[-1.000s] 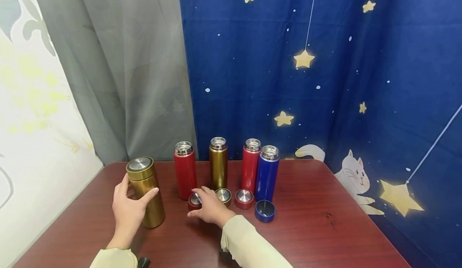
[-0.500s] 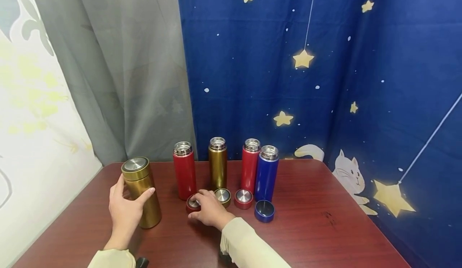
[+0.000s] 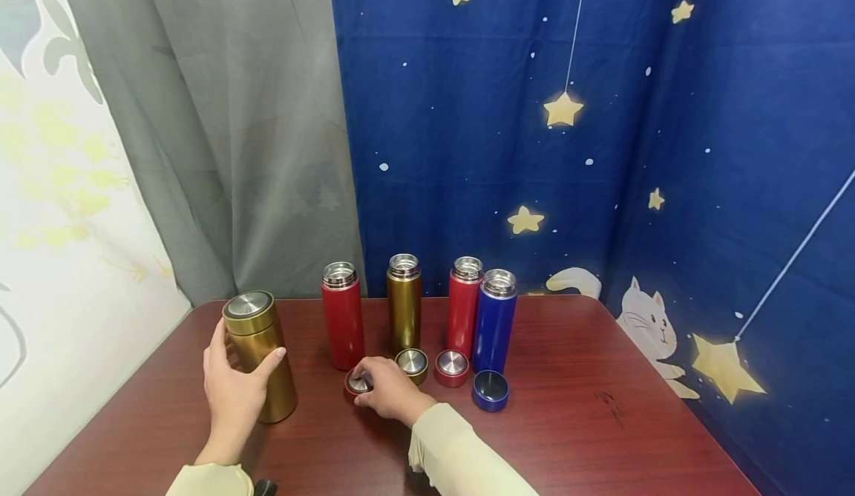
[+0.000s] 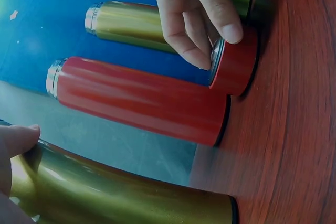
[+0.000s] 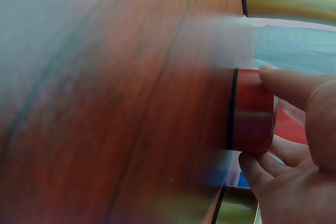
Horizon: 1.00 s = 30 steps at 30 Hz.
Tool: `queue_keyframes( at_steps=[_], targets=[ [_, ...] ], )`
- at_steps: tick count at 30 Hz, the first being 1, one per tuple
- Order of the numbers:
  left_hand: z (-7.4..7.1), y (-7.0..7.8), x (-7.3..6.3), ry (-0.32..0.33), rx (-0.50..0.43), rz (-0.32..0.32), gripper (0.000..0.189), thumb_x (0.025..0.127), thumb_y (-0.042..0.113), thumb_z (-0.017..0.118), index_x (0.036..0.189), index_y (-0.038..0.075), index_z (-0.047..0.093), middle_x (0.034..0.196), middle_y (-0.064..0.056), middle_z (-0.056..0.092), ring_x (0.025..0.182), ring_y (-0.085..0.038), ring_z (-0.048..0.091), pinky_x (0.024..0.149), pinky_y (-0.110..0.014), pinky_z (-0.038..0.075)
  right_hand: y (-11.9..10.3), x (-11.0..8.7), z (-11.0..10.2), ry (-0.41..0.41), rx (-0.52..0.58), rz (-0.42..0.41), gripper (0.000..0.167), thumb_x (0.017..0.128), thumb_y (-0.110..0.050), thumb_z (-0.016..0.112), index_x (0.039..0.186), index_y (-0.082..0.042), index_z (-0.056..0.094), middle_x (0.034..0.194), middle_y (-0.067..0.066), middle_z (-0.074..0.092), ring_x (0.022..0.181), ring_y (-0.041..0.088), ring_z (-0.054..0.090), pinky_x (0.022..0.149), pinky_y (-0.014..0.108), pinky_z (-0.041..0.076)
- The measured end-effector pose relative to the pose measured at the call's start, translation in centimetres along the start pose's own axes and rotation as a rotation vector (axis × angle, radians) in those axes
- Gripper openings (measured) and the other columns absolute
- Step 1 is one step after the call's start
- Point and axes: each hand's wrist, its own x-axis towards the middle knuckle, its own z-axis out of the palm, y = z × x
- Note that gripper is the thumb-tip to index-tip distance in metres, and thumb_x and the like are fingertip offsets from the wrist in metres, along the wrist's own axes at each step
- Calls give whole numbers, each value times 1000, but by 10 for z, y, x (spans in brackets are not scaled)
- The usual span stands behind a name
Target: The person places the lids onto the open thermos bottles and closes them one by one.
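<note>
On the left of the head view my left hand (image 3: 234,396) grips a gold thermos bottle (image 3: 279,388) with its steel-topped lid on. The thumb lies on the near right side and the fingers go behind. My right hand (image 3: 392,390) pinches a red bottle lid (image 3: 354,387) between thumb and fingers. In the right wrist view this lid (image 5: 253,111) has its dark rim at the tabletop. Just behind it stands a lidless red bottle (image 3: 344,325), which the left wrist view shows close to the lid (image 4: 236,66).
Lidless gold (image 3: 404,307), red (image 3: 463,310) and blue (image 3: 494,329) bottles stand farther right. In front of them lie a gold lid (image 3: 412,363), another red lid (image 3: 452,368) and a blue lid (image 3: 490,390). Curtains hang behind the table (image 3: 568,436).
My left hand and the gold bottle have shifted slightly left. The right hand's fingers have closed in on the red lid, which has moved slightly left and nearer.
</note>
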Motion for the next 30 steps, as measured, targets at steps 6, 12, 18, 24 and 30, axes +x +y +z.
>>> queue_keyframes(
  at_steps=[6, 12, 18, 24, 30],
  targets=[
    [2, 5, -6, 15, -51, -16, 103, 70, 8, 86, 153, 26, 29, 131, -13, 41, 110, -21, 44, 85, -20, 34, 3, -2, 0, -8, -11, 5, 33, 75, -17, 85, 100, -19, 64, 103, -4, 62, 99, 9, 56, 86, 22, 45],
    [3, 16, -15, 154, -125, 80, 92, 69, 0, 84, 147, 19, 40, 134, -7, 43, 120, -20, 37, 94, -25, 30, 3, -9, -5, -26, -15, -6, 33, 75, -18, 85, 100, -19, 63, 101, -5, 61, 99, 9, 55, 87, 22, 46],
    [8, 36, -27, 320, -385, 240, 60, 72, -16, 72, 128, -5, 55, 115, -7, 56, 103, -17, 51, 82, -23, 37, 5, -15, -9, -52, -23, -14, 32, 76, -20, 84, 101, -20, 64, 101, -6, 60, 100, 9, 54, 87, 23, 46],
    [17, 65, -40, 182, -637, 370, 47, 72, -28, 61, 117, -21, 51, 99, -25, 60, 87, -22, 61, 73, -22, 48, 7, -20, -12, -39, -33, -42, 33, 75, -20, 85, 101, -19, 64, 100, -6, 61, 100, 9, 54, 86, 22, 45],
    [34, 52, -43, -52, -530, 332, 55, 74, -24, 67, 126, -12, 52, 117, -17, 60, 100, -17, 63, 82, -20, 51, 8, -24, -13, -28, -34, -65, 34, 73, -21, 86, 100, -18, 64, 98, -6, 61, 98, 8, 54, 86, 21, 45]
  ],
)
